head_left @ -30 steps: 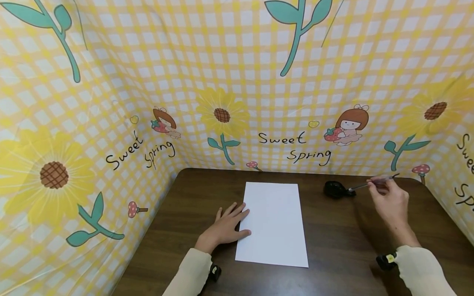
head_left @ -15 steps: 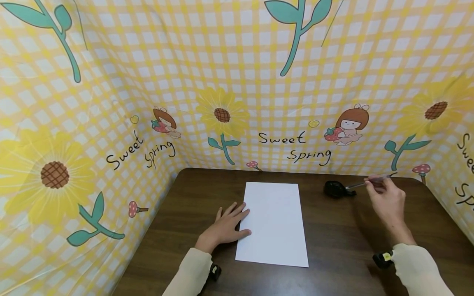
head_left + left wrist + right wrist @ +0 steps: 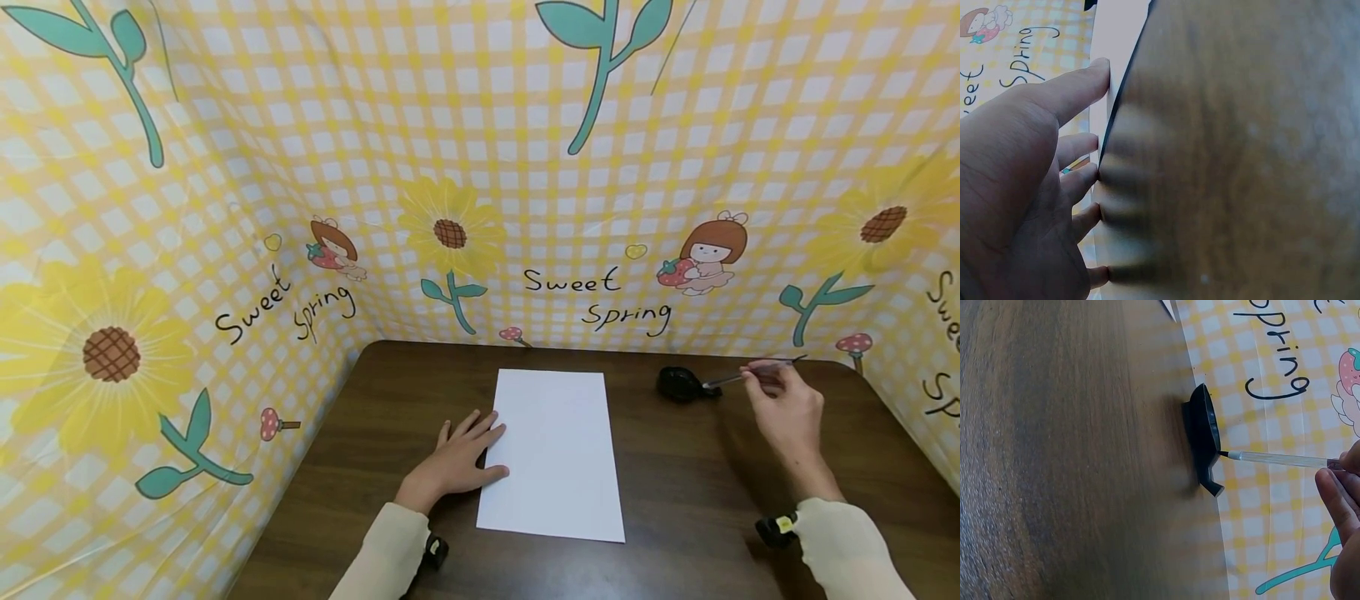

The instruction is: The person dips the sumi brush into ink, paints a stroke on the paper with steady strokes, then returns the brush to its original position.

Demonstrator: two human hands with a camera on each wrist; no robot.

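Cloth, yellow-checked and printed with flowers, hangs around a brown table; 12 o'clock means straight ahead of the person. White paper lies mid-table, its long sides running roughly from 12 to 6. The left hand is at its 9 o'clock edge, fingers spread, fingertips and thumb touching the sheet, gripping nothing. The right hand is well apart from the paper, thumb and fingers closed in a pinch around a slim brush. From those fingers a small black dish sits near, at 9 o'clock, its stubby handle towards 3; the right hand is the nearer one. The brush slants from between 8 and 9 to between 2 and 3, its dark tip appearing to touch the dish's rim. The dish's inside is too dark to read; the right hand hides the brush's middle, and the right wrist view crops that hand.
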